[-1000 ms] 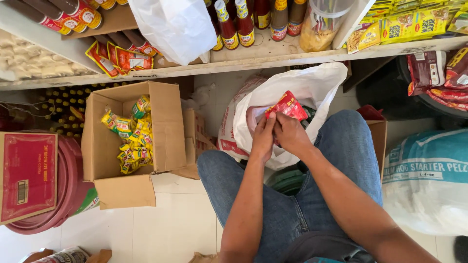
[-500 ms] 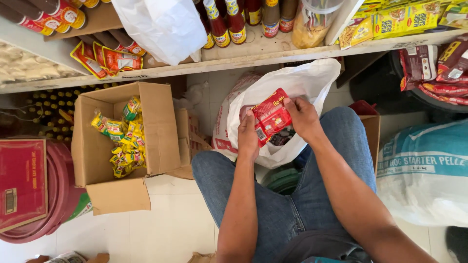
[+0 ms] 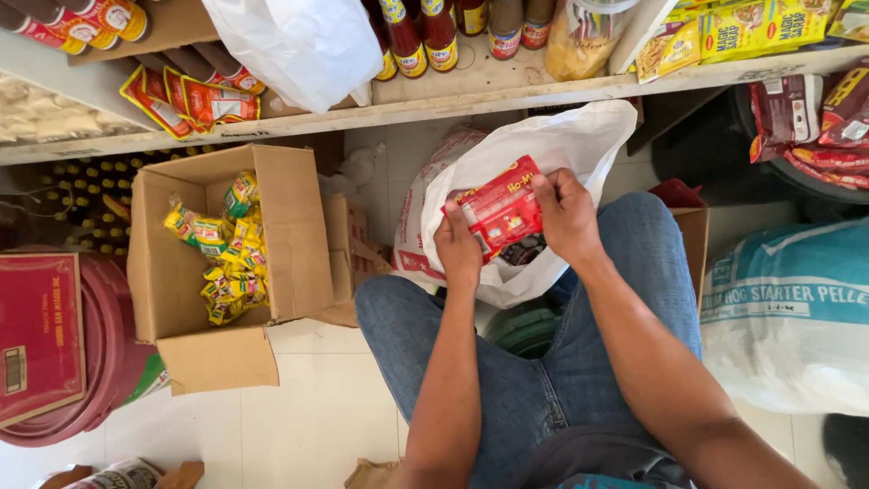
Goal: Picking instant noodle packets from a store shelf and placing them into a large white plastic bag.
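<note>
Both hands hold one red snack packet (image 3: 501,210) over the mouth of a white plastic bag (image 3: 552,154) that sits between the person's knees. The left hand (image 3: 460,252) is closed on the packet's lower left edge, fingers curled up behind it and the thumb in front; the right hand (image 3: 568,215) pinches its right edge, fingertips wrapped over the front. The packet lies tilted, its right end higher, stretched flat between the two grips and just above a dark packet inside the bag. To the left, on the tiled floor, stands an open cardboard box (image 3: 172,272) holding strings of yellow and green sachets (image 3: 226,263). Above runs a wooden shelf (image 3: 507,91) with sauce bottles (image 3: 418,36)
</note>
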